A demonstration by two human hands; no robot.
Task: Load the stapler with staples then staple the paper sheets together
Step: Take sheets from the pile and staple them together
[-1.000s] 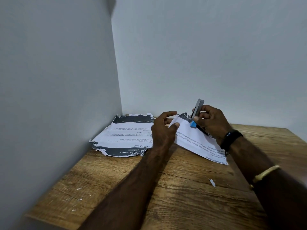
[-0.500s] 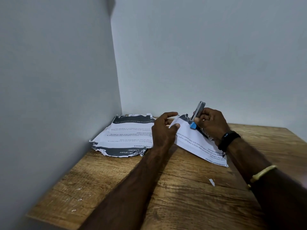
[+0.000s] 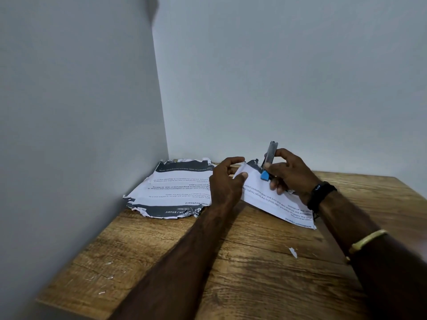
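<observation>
A small stapler (image 3: 269, 158) with a grey metal top and a blue end sits in my right hand (image 3: 291, 174), its top arm swung upward. That hand rests on a folded set of printed paper sheets (image 3: 272, 199) lying on the wooden desk (image 3: 242, 262). My left hand (image 3: 227, 181) pinches the near-left corner of the same sheets between thumb and fingers. The stapler's lower part is hidden behind my right fingers.
A stack of torn-edged printed sheets (image 3: 173, 188) lies in the back-left corner against the grey walls. Small paper scraps (image 3: 293, 252) and flecks dot the desk. My right wrist wears a black band and a yellow bangle.
My right hand has shifted slightly and the stapler's metal top now stands more upright. My left hand keeps its pinch on the paper corner.
</observation>
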